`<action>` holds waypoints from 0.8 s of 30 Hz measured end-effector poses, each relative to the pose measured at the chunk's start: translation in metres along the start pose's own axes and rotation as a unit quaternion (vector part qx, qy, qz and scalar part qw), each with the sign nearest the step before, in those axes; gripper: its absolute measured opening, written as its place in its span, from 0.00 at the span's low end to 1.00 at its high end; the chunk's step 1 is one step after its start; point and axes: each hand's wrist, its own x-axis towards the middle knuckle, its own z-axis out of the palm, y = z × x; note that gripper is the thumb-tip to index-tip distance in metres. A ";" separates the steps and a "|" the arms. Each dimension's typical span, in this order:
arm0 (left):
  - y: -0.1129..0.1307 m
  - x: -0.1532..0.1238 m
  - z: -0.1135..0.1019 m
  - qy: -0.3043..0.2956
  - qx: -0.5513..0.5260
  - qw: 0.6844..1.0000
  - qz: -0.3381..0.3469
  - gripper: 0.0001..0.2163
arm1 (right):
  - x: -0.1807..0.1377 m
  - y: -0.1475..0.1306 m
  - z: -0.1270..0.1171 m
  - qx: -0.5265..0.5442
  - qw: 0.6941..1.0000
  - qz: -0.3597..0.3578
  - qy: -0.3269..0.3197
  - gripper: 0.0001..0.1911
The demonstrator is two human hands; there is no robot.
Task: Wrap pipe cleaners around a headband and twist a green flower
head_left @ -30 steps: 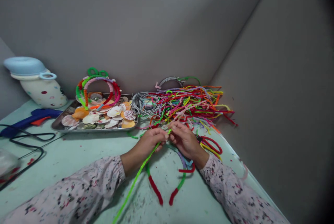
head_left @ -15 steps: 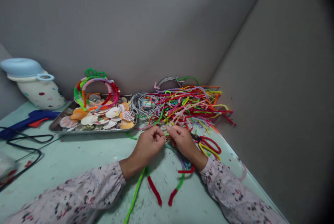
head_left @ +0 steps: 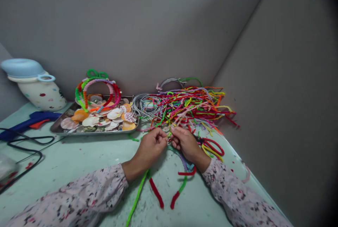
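My left hand (head_left: 150, 146) is closed in a pinch on a long green pipe cleaner (head_left: 136, 196) that trails under my wrist toward the table's front edge. My right hand (head_left: 186, 142) is closed too, its fingertips meeting the left hand's at the same spot on a headband (head_left: 167, 191) wrapped in red and green pipe cleaner. The headband lies flat on the pale green table (head_left: 79, 158), its two red-tipped ends pointing toward me. Just beyond both hands lies a tangled pile of pipe cleaners (head_left: 190, 107) in many colours.
A metal tray (head_left: 58, 127) of seashells holds several wrapped headbands (head_left: 99, 89). A blue glue gun (head_left: 29, 120) with its black cord (head_left: 25, 149) lies at the left, by a white dotted jug (head_left: 34, 86). Grey wire coils (head_left: 144, 104) sit behind. Grey walls close the corner.
The green pipe cleaner's free tail has shortened and swung in under my left wrist. Both hands stay pinched together at the headband, shifting only slightly.
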 end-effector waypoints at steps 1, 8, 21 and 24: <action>0.000 0.000 0.000 -0.001 -0.003 1.000 -0.003 0.04 | 0.000 0.000 0.000 0.001 1.000 0.001 -0.001 0.17; -0.004 0.001 0.000 0.030 -0.008 0.999 -0.017 0.06 | -0.004 -0.006 0.001 -0.104 0.992 -0.058 0.029 0.16; -0.003 -0.001 -0.002 0.037 0.064 0.997 0.005 0.04 | -0.003 -0.003 0.002 -0.130 0.989 -0.041 0.052 0.12; -0.001 -0.002 -0.001 0.036 0.057 0.998 0.009 0.04 | -0.002 -0.003 0.002 -0.067 0.996 -0.033 0.043 0.11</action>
